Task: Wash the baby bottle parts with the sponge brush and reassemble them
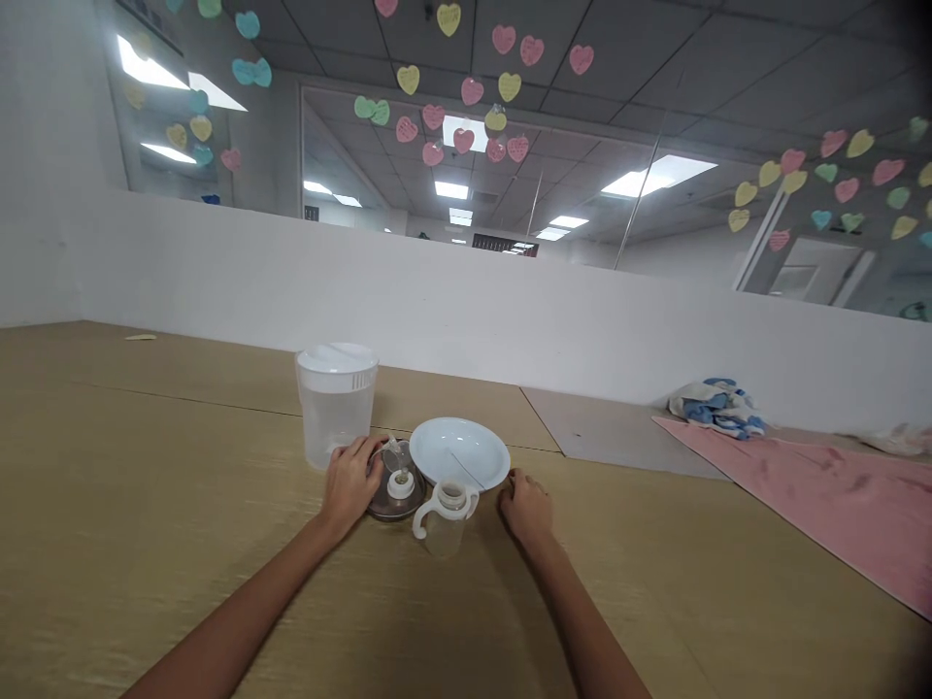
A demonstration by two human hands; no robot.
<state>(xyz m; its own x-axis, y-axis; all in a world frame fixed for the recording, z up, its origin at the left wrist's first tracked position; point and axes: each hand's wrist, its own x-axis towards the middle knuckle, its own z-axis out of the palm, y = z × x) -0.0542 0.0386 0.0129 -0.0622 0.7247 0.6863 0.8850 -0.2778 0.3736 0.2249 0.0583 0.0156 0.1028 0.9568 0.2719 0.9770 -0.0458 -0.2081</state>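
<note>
My left hand rests at the left edge of a dark metal tray, its fingers stretched along the rim. On that tray lie a white ring-shaped lid piece and a clear cap. Right of it stands a clear baby bottle, upright, with white handles at its neck and no top on it. Behind the bottle is a white plate with a thin stick-like thing across it. Beside the plate's right rim, my right hand has its fingers curled; their tips are partly hidden.
A translucent plastic bucket with a white lid stands behind my left hand. A crumpled blue and white cloth and a pink cloth lie at the right. A white wall borders the brown tabletop.
</note>
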